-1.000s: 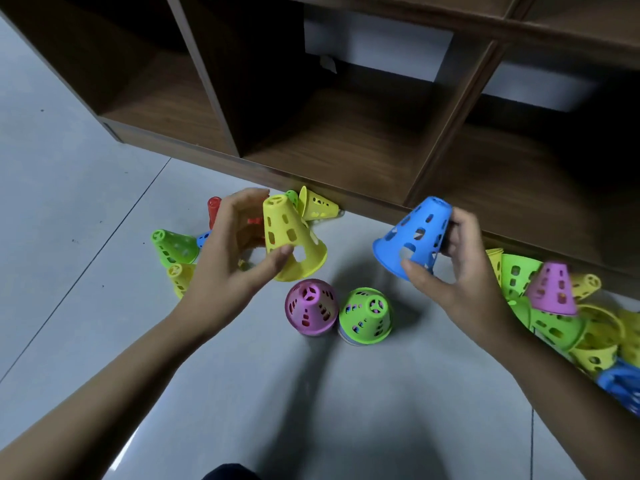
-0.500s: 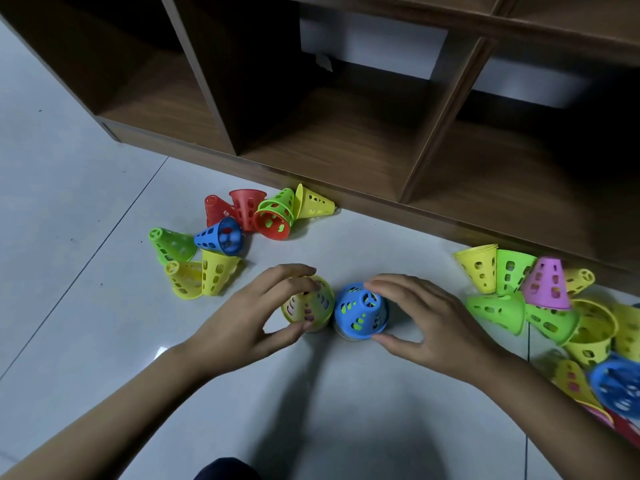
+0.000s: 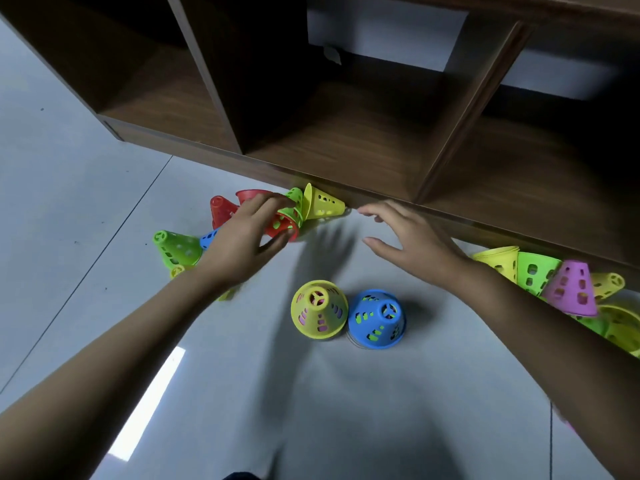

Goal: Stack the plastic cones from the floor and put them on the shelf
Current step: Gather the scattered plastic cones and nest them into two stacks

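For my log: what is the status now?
Left hand round red cone, green cone nested inside. Right hand open, empty. Standing: yellow stack, blue stack.

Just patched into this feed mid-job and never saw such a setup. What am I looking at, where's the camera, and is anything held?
There is no machine: a person works with bare hands, and the one picture comes from a camera on their head, looking down. The left hand has fingers and thumb around a red perforated plastic cone lying on the grey tiled floor; whether the grip is closed is unclear. The right hand is open and holds nothing, near a yellow perforated plastic cone on its side by the dark wooden shelf. Closer in, an upright yellow cone and an upright blue cone stand side by side. More loose cones lie at right.
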